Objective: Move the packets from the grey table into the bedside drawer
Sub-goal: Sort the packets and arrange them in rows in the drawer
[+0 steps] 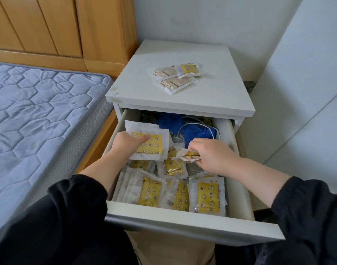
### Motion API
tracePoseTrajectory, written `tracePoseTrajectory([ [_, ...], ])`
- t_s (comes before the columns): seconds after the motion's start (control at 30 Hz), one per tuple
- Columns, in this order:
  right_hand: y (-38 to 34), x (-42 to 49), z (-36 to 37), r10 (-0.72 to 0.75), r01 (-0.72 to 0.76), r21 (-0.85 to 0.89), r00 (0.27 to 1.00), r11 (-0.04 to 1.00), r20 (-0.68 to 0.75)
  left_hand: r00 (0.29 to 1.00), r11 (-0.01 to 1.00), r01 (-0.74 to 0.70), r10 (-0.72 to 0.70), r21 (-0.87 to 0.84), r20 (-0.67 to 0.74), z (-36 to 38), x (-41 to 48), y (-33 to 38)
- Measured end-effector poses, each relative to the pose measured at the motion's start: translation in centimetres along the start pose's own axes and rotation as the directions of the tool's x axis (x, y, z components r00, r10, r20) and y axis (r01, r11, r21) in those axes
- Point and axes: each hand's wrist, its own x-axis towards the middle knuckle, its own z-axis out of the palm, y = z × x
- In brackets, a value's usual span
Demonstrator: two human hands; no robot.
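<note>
The bedside drawer (192, 217) stands pulled out, holding several clear packets with yellow patterned inserts (208, 197). My left hand (125, 143) holds a stack of flat yellow packets (154, 148) over the drawer's left side. My right hand (211, 155) pinches a crumpled packet (185, 156) above the middle of the drawer. Three more packets (175, 77) lie on the grey table top (144, 87) above the drawer: two beige ones and one yellow one.
Blue cloth (171, 121) and white cables (198, 123) fill the back of the drawer. A blue quilted mattress (35, 115) on a wooden bed frame lies to the left. White walls close off the right and back.
</note>
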Motion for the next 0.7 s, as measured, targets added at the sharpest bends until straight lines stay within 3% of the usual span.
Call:
tracePoseTrajectory([
  [0.1,-0.8,0.9,0.4,0.279,-0.281,0.091,0.96,0.956,0.028,0.998,0.997,-0.059,0.061,0.042,-0.031,0.1,-0.3,0.4],
  [0.17,-1.3,1.5,0.6,0.481,-0.506,0.291,0.862,0.812,0.159,0.991,0.992,-0.116,0.119,0.05,-0.061,0.2,-0.6,0.8],
  [0.23,-1.8,1.9,0.6,0.555,-0.654,0.546,0.748,0.524,0.364,0.983,0.985,-0.167,0.17,0.051,-0.068,0.3,-0.8,1.2],
  [0.27,-2.0,1.9,0.6,0.539,-0.706,0.642,0.68,0.299,0.497,0.981,0.983,-0.178,0.181,0.04,-0.071,0.3,-1.0,1.3],
  [0.33,-2.8,1.3,0.8,0.401,-0.748,0.655,0.571,-0.105,0.716,0.981,0.984,-0.18,0.181,0.013,-0.075,0.1,-1.1,1.4],
  [0.4,-3.1,0.8,2.0,0.368,-0.732,0.632,0.53,-0.255,0.764,0.982,0.984,-0.178,0.178,0.003,-0.068,0.0,-1.1,1.4],
  [0.47,-3.7,0.4,3.3,0.437,-0.744,0.622,0.488,-0.244,0.755,0.982,0.984,-0.178,0.177,-0.011,-0.059,0.0,-1.1,1.4],
  [0.53,-4.0,0.2,4.1,0.51,-0.798,0.59,0.459,-0.122,0.727,0.984,0.985,-0.169,0.167,-0.024,-0.06,0.0,-1.1,1.4],
  [0.6,-4.6,-0.1,4.3,0.542,-0.867,0.486,0.465,0.116,0.7,0.985,0.987,-0.161,0.16,-0.024,-0.061,-0.1,-1.1,1.4],
  [0.7,-5.0,-0.6,3.7,0.495,-0.754,0.296,0.623,0.587,0.605,0.986,0.987,-0.159,0.157,-0.035,-0.053,-0.1,-1.0,1.3],
])
